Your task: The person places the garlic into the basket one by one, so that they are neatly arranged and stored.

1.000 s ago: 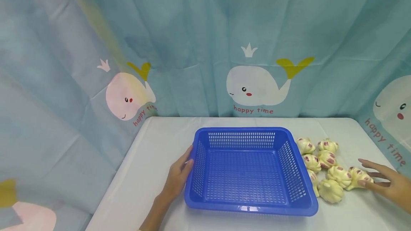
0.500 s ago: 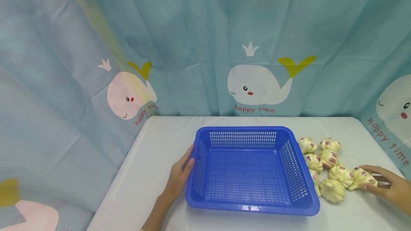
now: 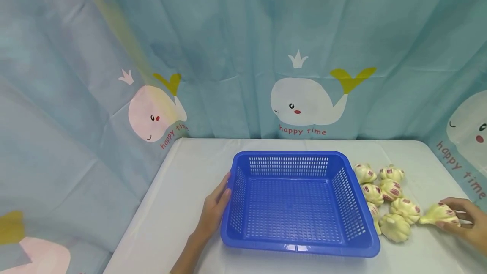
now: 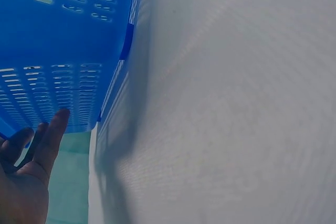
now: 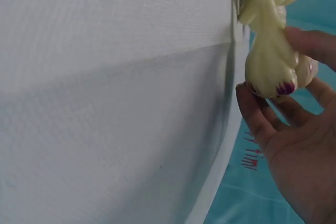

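Observation:
An empty blue plastic basket (image 3: 289, 154) stands in the middle of the white table (image 3: 190, 172). My left hand (image 3: 217, 200) rests flat against its left wall, fingers straight; the left wrist view shows the fingers (image 4: 50, 135) lying along the basket's slotted wall (image 4: 63, 30). Right of the basket lies a cluster of several pale yellow garlic bulbs with purple marks (image 3: 384, 191). My right hand (image 3: 456, 218) pinches one garlic bulb (image 3: 436, 215) at the cluster's right end. In the right wrist view that garlic bulb (image 5: 270, 56) sits between thumb and fingers (image 5: 254, 114), above the table.
A teal curtain printed with whales (image 3: 304, 100) hangs close behind and beside the table. The table's right edge (image 3: 437, 155) lies near my right hand, and its left edge (image 3: 152, 189) slopes away beside my left arm.
My right hand's fingers curled round the rightmost garlic bulb and drew it right, away from the cluster. The left hand and the basket stayed put.

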The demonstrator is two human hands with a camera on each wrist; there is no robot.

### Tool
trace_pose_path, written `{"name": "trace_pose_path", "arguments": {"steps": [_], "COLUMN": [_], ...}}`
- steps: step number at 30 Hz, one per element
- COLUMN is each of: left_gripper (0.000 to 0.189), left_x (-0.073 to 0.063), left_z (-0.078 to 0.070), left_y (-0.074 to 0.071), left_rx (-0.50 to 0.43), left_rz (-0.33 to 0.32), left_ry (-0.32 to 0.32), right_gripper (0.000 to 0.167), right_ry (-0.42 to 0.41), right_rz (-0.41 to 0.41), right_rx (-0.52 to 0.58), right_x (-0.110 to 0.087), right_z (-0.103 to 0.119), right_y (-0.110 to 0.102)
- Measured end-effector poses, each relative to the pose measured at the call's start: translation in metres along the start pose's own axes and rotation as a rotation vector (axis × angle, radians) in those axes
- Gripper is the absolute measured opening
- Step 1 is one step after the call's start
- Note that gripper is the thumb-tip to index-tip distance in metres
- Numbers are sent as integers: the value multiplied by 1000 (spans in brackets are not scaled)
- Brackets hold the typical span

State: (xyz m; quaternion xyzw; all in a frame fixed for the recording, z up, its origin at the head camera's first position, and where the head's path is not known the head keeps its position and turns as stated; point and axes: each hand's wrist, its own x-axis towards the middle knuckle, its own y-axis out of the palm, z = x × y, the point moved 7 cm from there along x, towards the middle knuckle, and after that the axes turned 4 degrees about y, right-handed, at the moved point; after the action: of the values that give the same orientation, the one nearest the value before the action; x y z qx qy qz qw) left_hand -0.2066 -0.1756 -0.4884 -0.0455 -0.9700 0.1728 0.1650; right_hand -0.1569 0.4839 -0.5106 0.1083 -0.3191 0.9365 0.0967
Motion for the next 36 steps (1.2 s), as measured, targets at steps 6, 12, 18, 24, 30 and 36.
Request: {"name": "trace_pose_path", "arguments": {"steps": [6,12,18,24,30,36], "left_gripper": [53,53,53,53,52,52], "left_x": [-1,-1,-1,-1,-1,-1], "left_z": [0,1,2,2,3,2], "left_y": [0,0,0,1,1,0], "left_rx": [-13,-18,-20,-28,-36,-48], "left_rz": [-2,-7,-9,-5,-8,-10], "left_ry": [-4,-11,-20,-12,-12,-18], "right_gripper": [87,86,82,80,75,64], "right_ry": [-36,24,109,47,-13,-2], "right_rz": [26,-54,-86,-121,-95,-1], "right_rx": [3,-11,-52,-71,-51,-51], "right_x": [-2,2,4,7,16,23], "right_z": [4,18,37,62,83,104], "right_y": [-3,-8,-6,-2,5,17]}}
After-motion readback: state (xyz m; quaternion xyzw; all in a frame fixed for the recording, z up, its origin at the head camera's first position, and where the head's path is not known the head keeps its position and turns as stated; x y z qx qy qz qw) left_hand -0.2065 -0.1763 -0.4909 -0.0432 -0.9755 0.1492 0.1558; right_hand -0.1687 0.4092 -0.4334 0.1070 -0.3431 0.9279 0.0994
